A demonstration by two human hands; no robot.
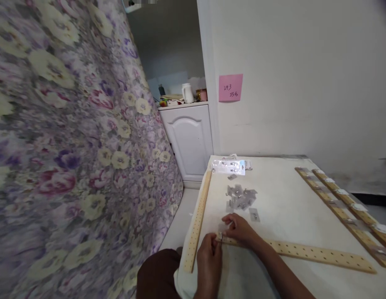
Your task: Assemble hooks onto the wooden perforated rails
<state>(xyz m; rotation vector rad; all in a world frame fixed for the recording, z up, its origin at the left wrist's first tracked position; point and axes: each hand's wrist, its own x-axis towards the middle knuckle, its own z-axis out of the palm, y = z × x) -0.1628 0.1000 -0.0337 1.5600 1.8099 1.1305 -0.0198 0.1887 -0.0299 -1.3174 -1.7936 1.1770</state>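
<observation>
My left hand [209,252] is closed in a pinch at the near end of a long perforated wooden strip [320,252] lying across the white table [289,207]. A small metal piece sits at its fingertips. My right hand [239,228] rests on the same end of the strip, fingers curled over a small clear packet [223,227]. Just beyond the hands lies a loose pile of small clear packets [241,197] holding metal parts. A second perforated strip [197,220] runs along the table's left edge.
A larger clear bag [228,167] lies at the table's far left corner. Two more wooden strips with packets on them [345,207] lie diagonally at the right. A flowered fabric [71,145] hangs at the left. A pink note [230,87] sticks on the wall; a white cabinet [188,139] stands behind.
</observation>
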